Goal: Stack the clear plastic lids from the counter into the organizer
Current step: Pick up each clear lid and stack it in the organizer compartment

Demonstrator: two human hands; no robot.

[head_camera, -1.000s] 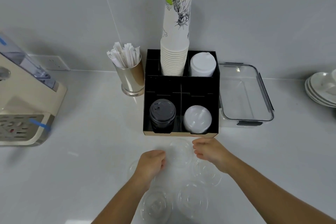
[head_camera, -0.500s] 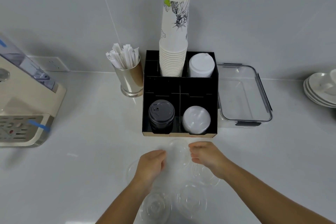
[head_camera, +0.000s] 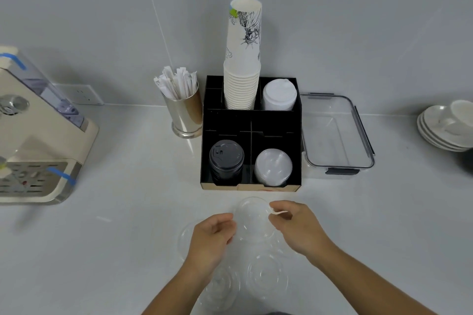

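- Both hands hold one clear lid [head_camera: 252,217] just above the bench [head_camera: 122,238], directly in front of the organizer [head_camera: 249,123].
- Left hand [head_camera: 212,235]: grip curled, fingertips pinching lid's left edge.
- Right hand [head_camera: 298,225]: thumb + forefinger pinched on lid's right edge, other fingers bent.
- More clear lids flat on bench: one [head_camera: 267,276] betw. the forearms, one [head_camera: 222,289] near left wrist, one [head_camera: 185,234] partly hidden behind left hand; another under right hand, hard to make out.
- Organizer is black, w/ compartments: front right has a stack of clear lids [head_camera: 273,167], front left black lids [head_camera: 226,158], back right white lids [head_camera: 279,94], back left a tall stack of paper cups [head_camera: 243,64].
- Metal cup of wrapped straws [head_camera: 183,105] just left of organizer; clear container [head_camera: 335,133] just right.
- Coffee machine [head_camera: 33,135] far left, white saucers [head_camera: 446,126] far right.
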